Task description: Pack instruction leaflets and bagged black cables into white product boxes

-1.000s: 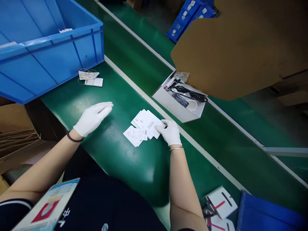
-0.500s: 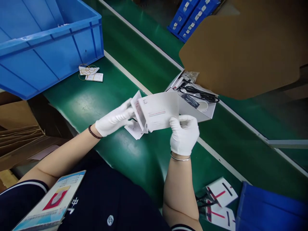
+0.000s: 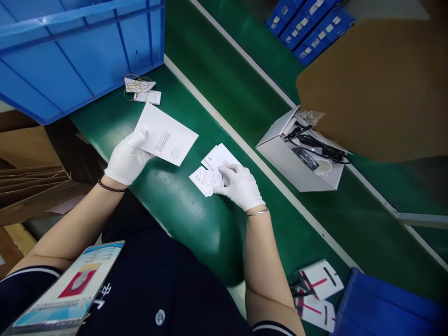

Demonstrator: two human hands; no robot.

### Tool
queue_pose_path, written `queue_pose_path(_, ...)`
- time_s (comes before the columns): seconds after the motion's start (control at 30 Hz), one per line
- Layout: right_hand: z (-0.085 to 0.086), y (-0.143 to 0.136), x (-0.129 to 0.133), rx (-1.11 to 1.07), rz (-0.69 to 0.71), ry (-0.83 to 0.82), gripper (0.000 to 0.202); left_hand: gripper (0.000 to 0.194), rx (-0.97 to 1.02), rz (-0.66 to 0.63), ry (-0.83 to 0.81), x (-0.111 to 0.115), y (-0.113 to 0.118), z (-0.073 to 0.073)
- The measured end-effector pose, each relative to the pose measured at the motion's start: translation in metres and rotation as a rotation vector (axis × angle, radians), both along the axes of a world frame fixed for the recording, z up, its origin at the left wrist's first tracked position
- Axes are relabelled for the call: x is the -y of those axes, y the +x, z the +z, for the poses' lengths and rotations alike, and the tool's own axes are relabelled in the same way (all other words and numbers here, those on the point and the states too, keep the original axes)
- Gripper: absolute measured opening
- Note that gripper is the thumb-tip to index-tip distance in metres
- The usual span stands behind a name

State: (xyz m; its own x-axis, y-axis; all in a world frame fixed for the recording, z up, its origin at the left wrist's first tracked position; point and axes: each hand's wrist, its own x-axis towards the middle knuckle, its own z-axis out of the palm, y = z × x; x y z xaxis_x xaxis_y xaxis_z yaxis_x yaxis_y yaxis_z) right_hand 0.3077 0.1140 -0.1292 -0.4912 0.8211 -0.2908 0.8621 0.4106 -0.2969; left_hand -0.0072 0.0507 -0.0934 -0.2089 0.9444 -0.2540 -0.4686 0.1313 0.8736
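My left hand (image 3: 128,157), in a white glove, is closed on a white booklet (image 3: 168,135) with small print, held over the green table, thumb on top. My right hand (image 3: 241,185), also gloved, reaches down to a small printed white card (image 3: 210,179), its thumb and fingertips closed at the card's right edge. Just behind it lies a stack of white leaflets (image 3: 220,156), partly covered by my right fingers. A white open box (image 3: 297,170) stands farther right on the belt, holding a coiled black cable (image 3: 317,144) and a white round part.
A large blue bin (image 3: 87,60) stands at upper left, with rubber-banded papers (image 3: 147,96) beside it. A brown cardboard sheet (image 3: 371,88) overhangs the right. Packaged cables with white cards (image 3: 322,280) and a blue bin (image 3: 388,308) sit at lower right. Blue part bins (image 3: 311,28) stand at the back.
My left hand has moved left with the booklet, now closed and flat. My right hand has let go of the booklet and come down to the small cards on the table.
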Motion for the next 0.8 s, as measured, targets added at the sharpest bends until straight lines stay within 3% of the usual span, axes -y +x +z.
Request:
queue_pose_path(0.13, -0.006, -0.002, 0.004, -0.070, -0.101, -0.031, 0.045, 0.034, 0.021, 0.069, -0.041, 0.008, -0.002, -0.006)
queue_pose_path(0.3, 0.004, -0.007, 0.001, -0.033, -0.107, -0.105, 0.081, 0.027, 0.108, 0.069, -0.023, 0.012, 0.005, -0.019)
queue_pose_path(0.57, 0.006, -0.009, -0.014, 0.072, -0.152, -0.094, 0.056, 0.021, 0.174, 0.080, -0.016, 0.011, 0.010, -0.021)
queue_pose_path(0.67, 0.011, -0.006, -0.003, -0.133, -0.288, -0.254, 0.041, 0.024, 0.183, 0.121, -0.051, 0.015, 0.016, -0.025)
queue_pose_path(0.8, 0.021, -0.029, 0.028, -0.700, -0.613, -0.341, 0.042, 0.025, 0.324, 0.103, -0.094, 0.019, 0.048, -0.032)
